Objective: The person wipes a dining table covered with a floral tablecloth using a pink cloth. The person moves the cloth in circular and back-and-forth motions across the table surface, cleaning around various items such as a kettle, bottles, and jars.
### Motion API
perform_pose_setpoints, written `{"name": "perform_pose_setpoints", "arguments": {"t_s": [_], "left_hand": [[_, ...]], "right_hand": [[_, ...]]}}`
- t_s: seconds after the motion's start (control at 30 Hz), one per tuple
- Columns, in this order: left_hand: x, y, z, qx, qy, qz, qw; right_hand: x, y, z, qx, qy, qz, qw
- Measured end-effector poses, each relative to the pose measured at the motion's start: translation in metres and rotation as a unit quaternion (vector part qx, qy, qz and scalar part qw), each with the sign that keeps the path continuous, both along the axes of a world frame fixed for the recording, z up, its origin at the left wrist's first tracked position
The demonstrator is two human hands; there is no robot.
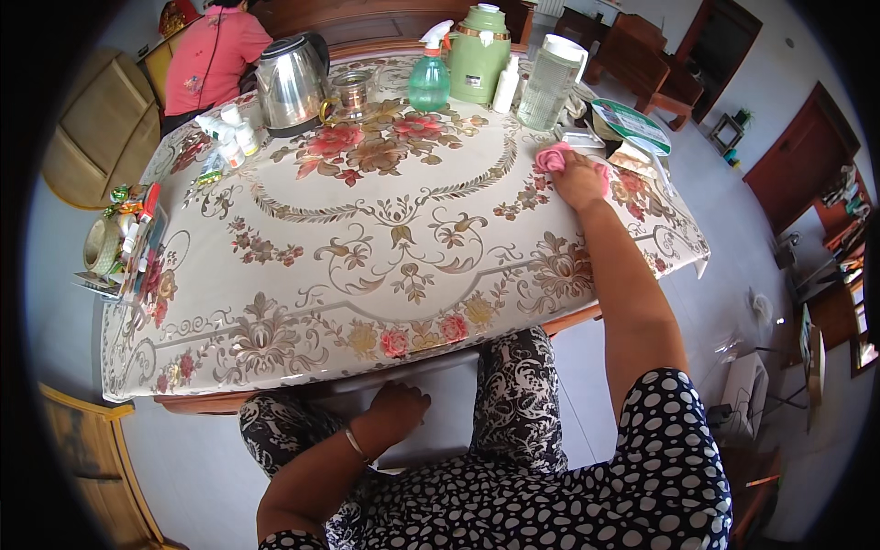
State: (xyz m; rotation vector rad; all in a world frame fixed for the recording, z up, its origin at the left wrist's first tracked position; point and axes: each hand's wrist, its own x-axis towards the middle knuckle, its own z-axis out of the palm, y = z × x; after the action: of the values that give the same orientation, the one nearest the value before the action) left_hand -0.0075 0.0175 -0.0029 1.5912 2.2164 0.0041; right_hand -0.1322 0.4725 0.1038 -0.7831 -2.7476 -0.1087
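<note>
Pink cloth (553, 158) lies bunched at the upper right of the desk (385, 266), pressed flat under the right hand (579, 179), whose fingers close over it for a firm hold. Bottles and a kettle (289, 84) crowd the far edge, leaving open flowered surface toward the frame's middle. Left hand (396, 410) grips the near desk edge, fingers curled, as if for bracing.
</note>
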Motion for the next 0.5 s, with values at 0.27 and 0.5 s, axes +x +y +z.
{"name": "perform_pose_setpoints", "arguments": {"t_s": [0.27, 0.5], "left_hand": [[-0.003, 0.004, -0.011, -0.006, 0.025, -0.006, 1.0], [-0.016, 0.009, -0.031, 0.02, 0.05, 0.003, 0.999]], "right_hand": [[-0.057, -0.071, 0.0, -0.039, 0.025, 0.153, 0.987], [-0.021, -0.064, -0.005, -0.059, 0.096, 0.301, 0.947]]}}
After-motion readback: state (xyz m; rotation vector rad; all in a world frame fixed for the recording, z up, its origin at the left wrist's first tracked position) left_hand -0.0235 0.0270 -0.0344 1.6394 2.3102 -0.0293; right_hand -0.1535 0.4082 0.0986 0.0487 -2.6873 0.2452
